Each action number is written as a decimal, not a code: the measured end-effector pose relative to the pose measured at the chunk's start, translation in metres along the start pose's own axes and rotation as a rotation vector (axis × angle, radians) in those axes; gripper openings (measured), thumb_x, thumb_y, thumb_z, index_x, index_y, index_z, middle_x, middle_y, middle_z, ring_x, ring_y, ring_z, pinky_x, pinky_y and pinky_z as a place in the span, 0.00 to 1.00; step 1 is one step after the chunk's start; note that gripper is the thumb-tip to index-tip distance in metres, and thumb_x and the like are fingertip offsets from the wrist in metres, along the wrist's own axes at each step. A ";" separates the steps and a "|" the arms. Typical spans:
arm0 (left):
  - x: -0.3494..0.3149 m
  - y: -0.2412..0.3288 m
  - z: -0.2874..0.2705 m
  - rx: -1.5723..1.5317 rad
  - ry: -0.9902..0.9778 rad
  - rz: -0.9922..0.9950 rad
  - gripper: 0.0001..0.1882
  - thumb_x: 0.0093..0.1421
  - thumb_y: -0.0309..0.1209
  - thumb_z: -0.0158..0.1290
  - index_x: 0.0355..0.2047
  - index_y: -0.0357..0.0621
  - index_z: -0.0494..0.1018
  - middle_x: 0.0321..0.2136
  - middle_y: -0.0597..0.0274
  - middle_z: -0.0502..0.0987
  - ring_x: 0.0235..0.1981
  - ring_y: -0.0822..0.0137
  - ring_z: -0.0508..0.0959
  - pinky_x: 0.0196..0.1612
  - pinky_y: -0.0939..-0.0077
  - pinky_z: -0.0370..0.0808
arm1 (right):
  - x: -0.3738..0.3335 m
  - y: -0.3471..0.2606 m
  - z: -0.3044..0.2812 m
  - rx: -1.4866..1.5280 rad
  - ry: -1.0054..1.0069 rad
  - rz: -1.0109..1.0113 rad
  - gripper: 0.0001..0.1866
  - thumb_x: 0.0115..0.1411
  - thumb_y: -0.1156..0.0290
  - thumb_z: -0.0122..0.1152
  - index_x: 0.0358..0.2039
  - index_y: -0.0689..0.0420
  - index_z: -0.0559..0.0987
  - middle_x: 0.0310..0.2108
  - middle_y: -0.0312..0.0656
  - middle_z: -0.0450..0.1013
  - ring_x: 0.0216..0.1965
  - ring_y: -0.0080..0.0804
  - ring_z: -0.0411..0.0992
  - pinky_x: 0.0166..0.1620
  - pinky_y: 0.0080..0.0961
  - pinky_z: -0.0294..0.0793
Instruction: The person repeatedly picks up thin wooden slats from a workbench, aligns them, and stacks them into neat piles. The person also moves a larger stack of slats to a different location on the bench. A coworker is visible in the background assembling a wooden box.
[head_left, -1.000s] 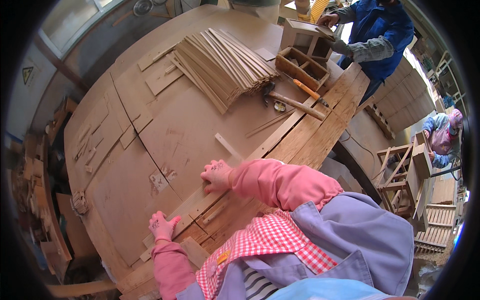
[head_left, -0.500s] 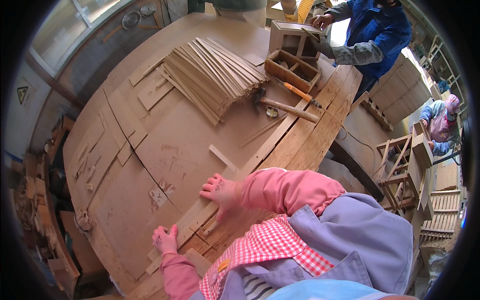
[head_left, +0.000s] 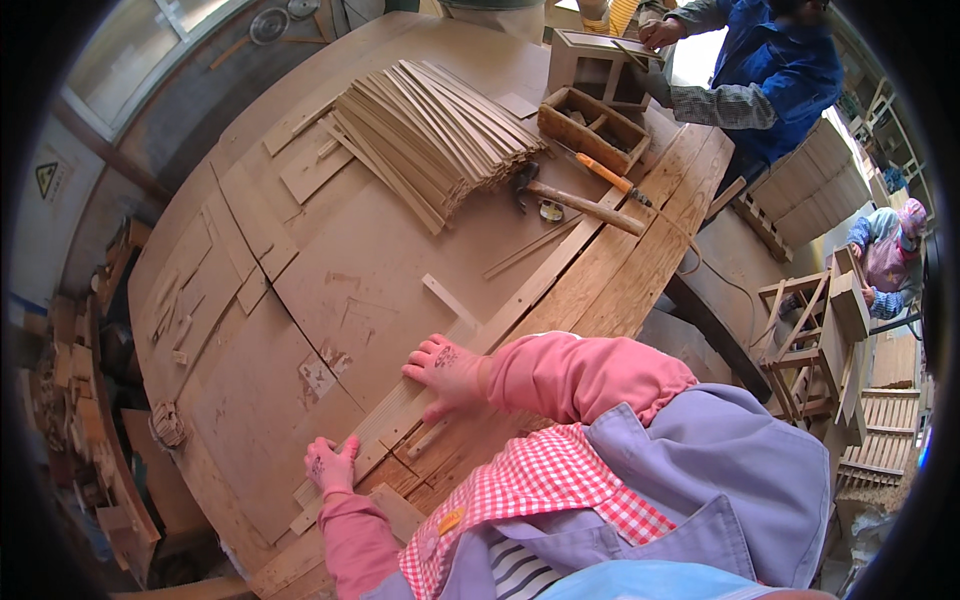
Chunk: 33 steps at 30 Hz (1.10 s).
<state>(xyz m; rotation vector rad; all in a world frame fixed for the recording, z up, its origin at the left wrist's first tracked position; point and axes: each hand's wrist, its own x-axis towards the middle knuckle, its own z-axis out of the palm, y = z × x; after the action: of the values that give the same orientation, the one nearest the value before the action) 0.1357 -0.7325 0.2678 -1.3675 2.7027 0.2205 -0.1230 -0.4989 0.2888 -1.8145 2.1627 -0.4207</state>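
a broad, dusty brown board-topped workbench (head_left: 240,430) fills the middle of a cluttered workshop, a dark seam crossing its top and rough yellowish planks (head_left: 610,268) edging it toward two o'clock; a grey-framed window stands at ten o'clock, and stacked wood scraps (head_left: 88,420) fill the side at eight to nine. at seven o'clock, a long, flat, pale wooden strip (head_left: 386,414) lies along the near bench edge, beneath the pink-sleeved person's two hands. the left hand (head_left: 332,465) sits at its lower end, thumb apart from bent fingers; whether it pinches the wood i cannot tell. the right hand (head_left: 446,372), at two o'clock from it, is spread wide, palm down on the strip. counted: one short pale wooden piece (head_left: 446,296) at twelve o'clock from the right hand; one wooden-handled hammer (head_left: 590,208), one orange-handled tool (head_left: 606,175) and one divided wooden box (head_left: 578,128) near one o'clock; one fanned heap of thin wooden slats (head_left: 430,135) at eleven, too many to number; two other people, one blue-jacketed (head_left: 775,85) at two, one pink-capped (head_left: 885,250) at three.
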 end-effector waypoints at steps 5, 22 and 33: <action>0.000 0.003 -0.002 -0.015 -0.008 -0.015 0.29 0.50 0.58 0.66 0.35 0.45 0.75 0.41 0.55 0.78 0.46 0.50 0.76 0.49 0.53 0.73 | 0.000 0.000 0.001 0.014 0.033 -0.009 0.47 0.47 0.33 0.65 0.57 0.58 0.74 0.55 0.46 0.72 0.59 0.43 0.65 0.64 0.40 0.57; 0.001 0.002 0.007 -0.029 0.024 -0.035 0.29 0.49 0.57 0.67 0.35 0.45 0.76 0.40 0.54 0.78 0.46 0.49 0.76 0.51 0.54 0.73 | 0.005 -0.001 0.008 0.041 0.058 0.045 0.33 0.58 0.40 0.59 0.52 0.56 0.78 0.51 0.45 0.74 0.57 0.43 0.67 0.64 0.39 0.61; 0.000 0.004 0.003 -0.022 0.011 -0.060 0.30 0.48 0.58 0.67 0.34 0.45 0.75 0.41 0.56 0.77 0.47 0.50 0.75 0.49 0.52 0.73 | 0.005 -0.003 0.013 0.009 0.086 0.042 0.33 0.58 0.41 0.59 0.52 0.56 0.78 0.50 0.44 0.75 0.56 0.42 0.69 0.63 0.38 0.62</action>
<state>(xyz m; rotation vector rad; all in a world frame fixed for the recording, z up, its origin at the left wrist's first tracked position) 0.1327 -0.7295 0.2656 -1.4576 2.6712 0.2396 -0.1163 -0.5047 0.2780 -1.7740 2.2480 -0.5066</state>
